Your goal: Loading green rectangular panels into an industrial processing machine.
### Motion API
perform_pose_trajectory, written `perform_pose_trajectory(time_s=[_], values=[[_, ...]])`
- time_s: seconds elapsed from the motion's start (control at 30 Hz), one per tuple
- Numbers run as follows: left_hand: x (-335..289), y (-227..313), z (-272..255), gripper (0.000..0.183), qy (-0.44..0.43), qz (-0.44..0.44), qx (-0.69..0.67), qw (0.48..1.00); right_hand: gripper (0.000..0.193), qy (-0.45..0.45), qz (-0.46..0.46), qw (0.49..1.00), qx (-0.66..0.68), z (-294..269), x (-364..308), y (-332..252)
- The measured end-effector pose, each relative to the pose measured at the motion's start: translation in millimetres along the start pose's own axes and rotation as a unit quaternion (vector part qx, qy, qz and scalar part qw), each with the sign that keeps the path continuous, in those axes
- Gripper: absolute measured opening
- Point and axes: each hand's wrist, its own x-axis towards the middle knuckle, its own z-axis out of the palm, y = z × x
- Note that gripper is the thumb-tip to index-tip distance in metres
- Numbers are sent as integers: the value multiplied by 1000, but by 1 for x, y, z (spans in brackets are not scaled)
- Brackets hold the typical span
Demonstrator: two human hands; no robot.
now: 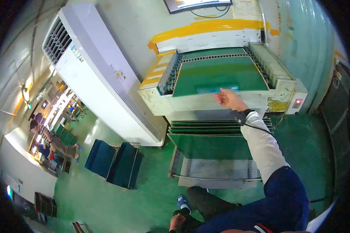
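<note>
A large green panel (221, 75) lies on the roller bed of a machine, its front edge toward me. My right hand (229, 99) is at that front edge, palm turned up, fingers loosely extended and holding nothing; whether they touch the panel I cannot tell. Below the machine's mouth stands a metal rack (216, 178) with several green boards (212, 145) upright in its slots. My left hand (177, 222) rests on my leg near the lower edge, small in view, and its finger position is unclear.
A tall white air conditioner (105, 77) stands left of the machine (151, 97). Dark blue boards sit in a rack (113, 165) on the green floor. At the far left a person (56, 141) stands by a lit workbench. A dark cabinet (340, 124) is at right.
</note>
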Motion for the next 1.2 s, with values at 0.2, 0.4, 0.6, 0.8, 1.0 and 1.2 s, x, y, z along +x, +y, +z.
perform_pose_trajectory(time_s=[0.2,0.4,0.6,0.8,1.0,1.2], values=[[25,-23,-11,18,1,-9,31,999,37,-27,-22,998,46,-8,12,10],[-2,48,15,23,13,-147,-196,969,38,87,11,992,-89,4,-7,6],[-10,42,12,21,31,-152,-277,948,33,29,-1,889,-457,72,-85,43],[-15,37,14,19,69,-154,-327,930,23,-22,-228,629,-743,96,-155,98],[-21,45,17,18,67,-141,-339,928,27,-32,-338,439,-832,100,-199,131],[-28,50,17,19,61,-130,-348,926,26,-5,-328,512,-794,106,-188,136]])
